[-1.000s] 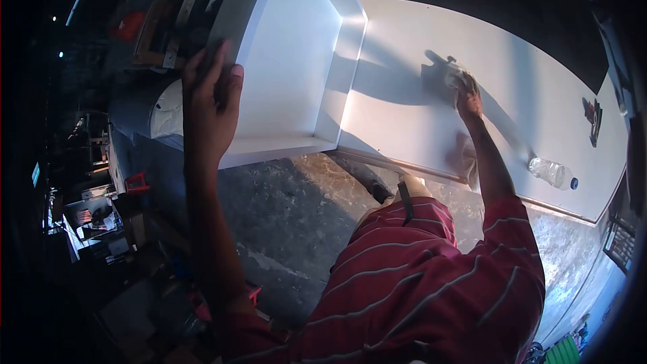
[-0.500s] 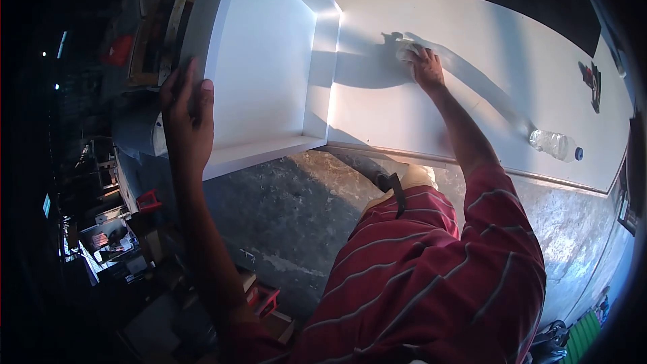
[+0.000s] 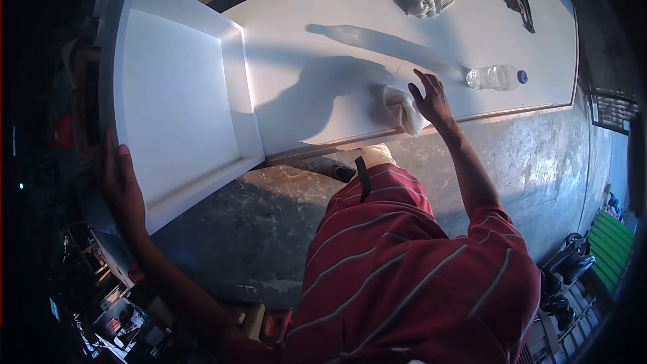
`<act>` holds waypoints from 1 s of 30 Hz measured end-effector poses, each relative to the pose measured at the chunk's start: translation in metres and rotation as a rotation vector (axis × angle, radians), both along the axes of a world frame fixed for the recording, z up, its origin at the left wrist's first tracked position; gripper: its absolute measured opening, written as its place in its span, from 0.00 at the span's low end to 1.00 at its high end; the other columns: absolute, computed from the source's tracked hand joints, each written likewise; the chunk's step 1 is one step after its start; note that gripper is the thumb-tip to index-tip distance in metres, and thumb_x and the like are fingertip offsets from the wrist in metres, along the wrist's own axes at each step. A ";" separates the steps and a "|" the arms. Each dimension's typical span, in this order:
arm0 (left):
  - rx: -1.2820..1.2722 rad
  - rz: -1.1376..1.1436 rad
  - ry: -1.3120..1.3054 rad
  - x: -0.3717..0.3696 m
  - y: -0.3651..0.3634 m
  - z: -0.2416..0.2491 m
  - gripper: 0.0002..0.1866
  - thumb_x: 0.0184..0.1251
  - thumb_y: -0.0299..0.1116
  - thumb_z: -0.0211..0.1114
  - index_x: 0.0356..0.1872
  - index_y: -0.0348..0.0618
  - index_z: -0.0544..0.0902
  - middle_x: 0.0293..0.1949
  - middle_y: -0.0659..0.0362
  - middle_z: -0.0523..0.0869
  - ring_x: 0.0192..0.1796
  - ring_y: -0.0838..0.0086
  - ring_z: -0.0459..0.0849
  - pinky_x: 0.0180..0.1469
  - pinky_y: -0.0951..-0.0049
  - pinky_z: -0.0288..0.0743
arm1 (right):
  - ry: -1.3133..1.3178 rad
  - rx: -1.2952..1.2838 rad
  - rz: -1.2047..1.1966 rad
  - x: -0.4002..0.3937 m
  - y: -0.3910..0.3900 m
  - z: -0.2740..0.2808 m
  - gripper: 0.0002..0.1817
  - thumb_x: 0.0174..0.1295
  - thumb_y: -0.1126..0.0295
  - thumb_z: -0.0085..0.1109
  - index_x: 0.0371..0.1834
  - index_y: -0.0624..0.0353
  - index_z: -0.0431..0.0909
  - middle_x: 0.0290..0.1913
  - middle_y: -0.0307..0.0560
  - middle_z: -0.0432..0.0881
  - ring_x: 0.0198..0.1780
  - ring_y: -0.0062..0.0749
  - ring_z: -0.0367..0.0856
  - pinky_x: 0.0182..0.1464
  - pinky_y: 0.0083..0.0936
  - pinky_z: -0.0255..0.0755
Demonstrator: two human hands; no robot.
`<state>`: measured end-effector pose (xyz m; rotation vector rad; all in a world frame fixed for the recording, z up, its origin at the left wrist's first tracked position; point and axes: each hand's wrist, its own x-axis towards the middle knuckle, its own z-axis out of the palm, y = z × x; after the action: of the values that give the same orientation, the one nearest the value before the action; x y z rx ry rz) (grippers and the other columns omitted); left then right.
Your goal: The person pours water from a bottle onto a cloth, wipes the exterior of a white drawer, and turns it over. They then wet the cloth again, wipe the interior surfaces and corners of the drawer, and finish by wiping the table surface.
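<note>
Moved since earlier: our R hand [image 3: 431,100], off the striped cloth [image 3: 431,0], now open, empty, by the white cloth [image 3: 403,111] at near edge. White board [image 3: 364,3] holds both cloths; white box [image 3: 176,94] at left, our L hand [image 3: 125,185] loosely open against its outer side; bottle [image 3: 495,77] lies right.

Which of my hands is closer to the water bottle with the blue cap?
Right. Your right hand is just short of the bottle, by the nearer cloth; your left hand is far off, at the white box's outer side.
</note>
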<state>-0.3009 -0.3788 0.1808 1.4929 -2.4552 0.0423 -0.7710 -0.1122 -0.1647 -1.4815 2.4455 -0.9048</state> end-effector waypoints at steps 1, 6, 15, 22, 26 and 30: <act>0.002 -0.011 0.006 -0.001 0.000 0.000 0.25 0.75 0.47 0.47 0.67 0.46 0.69 0.66 0.46 0.68 0.69 0.56 0.65 0.68 0.59 0.59 | 0.038 0.050 0.002 0.020 0.020 0.002 0.32 0.58 0.56 0.63 0.66 0.51 0.67 0.56 0.59 0.72 0.57 0.57 0.71 0.55 0.46 0.70; -0.019 -0.006 0.008 -0.002 -0.001 -0.002 0.25 0.75 0.47 0.48 0.66 0.47 0.70 0.65 0.46 0.69 0.68 0.56 0.67 0.67 0.60 0.61 | -0.018 0.150 -0.083 0.045 0.040 -0.023 0.32 0.52 0.56 0.69 0.58 0.59 0.73 0.47 0.59 0.80 0.49 0.51 0.79 0.49 0.41 0.74; -0.038 0.025 0.077 -0.011 0.004 -0.003 0.24 0.72 0.47 0.52 0.65 0.52 0.72 0.64 0.48 0.66 0.66 0.55 0.68 0.65 0.58 0.67 | -0.563 -0.162 0.109 0.060 -0.060 0.052 0.20 0.53 0.67 0.65 0.47 0.64 0.78 0.35 0.49 0.84 0.32 0.35 0.83 0.39 0.30 0.77; -0.029 0.061 0.128 -0.017 0.013 0.000 0.23 0.70 0.48 0.57 0.63 0.53 0.74 0.63 0.44 0.66 0.67 0.52 0.66 0.64 0.56 0.67 | -1.164 -0.067 0.198 0.194 -0.190 0.054 0.29 0.53 0.76 0.58 0.61 0.66 0.66 0.40 0.53 0.81 0.33 0.29 0.82 0.30 0.25 0.77; -0.011 0.089 0.129 -0.020 0.018 0.004 0.22 0.70 0.44 0.57 0.63 0.51 0.74 0.63 0.46 0.66 0.66 0.54 0.67 0.64 0.58 0.66 | -1.311 -0.120 0.317 0.308 -0.244 0.059 0.40 0.63 0.52 0.59 0.69 0.68 0.57 0.56 0.59 0.73 0.54 0.38 0.77 0.52 0.33 0.74; -0.028 0.048 0.071 -0.023 0.021 0.008 0.23 0.71 0.41 0.55 0.64 0.43 0.72 0.64 0.46 0.66 0.67 0.55 0.66 0.65 0.58 0.64 | -1.112 -0.215 0.609 0.400 -0.248 0.078 0.28 0.70 0.63 0.41 0.72 0.60 0.57 0.66 0.62 0.51 0.63 0.52 0.62 0.65 0.37 0.58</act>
<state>-0.3235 -0.3574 0.1886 1.5155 -2.3537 0.0321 -0.3713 -0.3604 -0.0866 -1.1447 1.0661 -1.3396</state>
